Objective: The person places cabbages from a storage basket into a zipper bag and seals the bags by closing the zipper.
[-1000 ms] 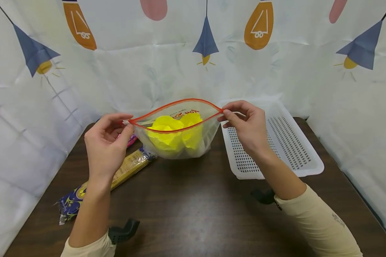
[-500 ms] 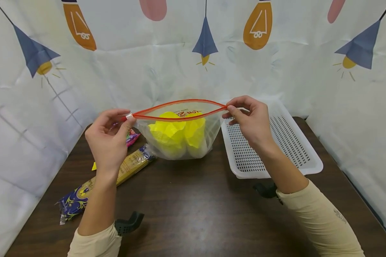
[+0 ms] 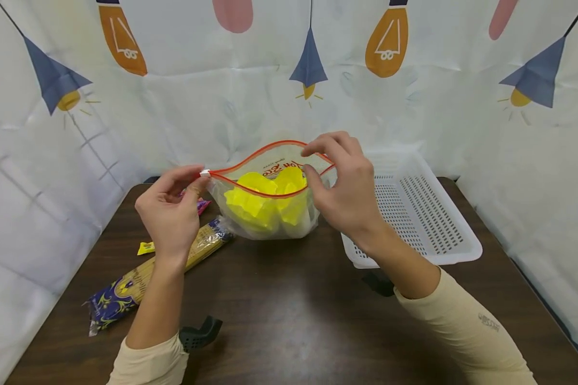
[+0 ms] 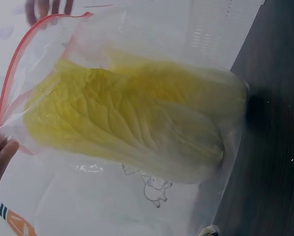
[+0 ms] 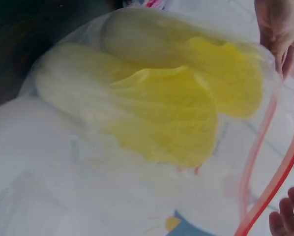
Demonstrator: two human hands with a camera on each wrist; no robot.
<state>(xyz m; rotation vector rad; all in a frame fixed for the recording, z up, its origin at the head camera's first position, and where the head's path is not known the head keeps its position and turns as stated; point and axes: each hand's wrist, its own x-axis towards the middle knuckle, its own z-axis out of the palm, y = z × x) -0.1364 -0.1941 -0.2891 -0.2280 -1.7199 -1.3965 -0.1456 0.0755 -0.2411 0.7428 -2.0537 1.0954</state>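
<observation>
Zip bag, clear w/ red zip rim, stands on table at centre-rear, mouth open & bowed. Contents: yellow-green leafy cabbage, seen through film in both wrist views.

L hand: fingers pinch the L end of zip rim at the white slider tab; thumb & forefinger closed on it.

R hand: over R part of bag mouth; forefinger on far rim strip, thumb on near strip, both strips between them w/ a gap left. Grasping rim, not released.

Bag base touches table; upper part held up by both hands.

Other items: white perforated basket just R of bag, partly behind R hand. Spaghetti pkt lies diagonally on table, L of bag, its end near bag base. Small yellow scrap beside pkt. Pink wrapper behind L hand, mostly hidden. Printed curtain encloses the table on 3 sides.
</observation>
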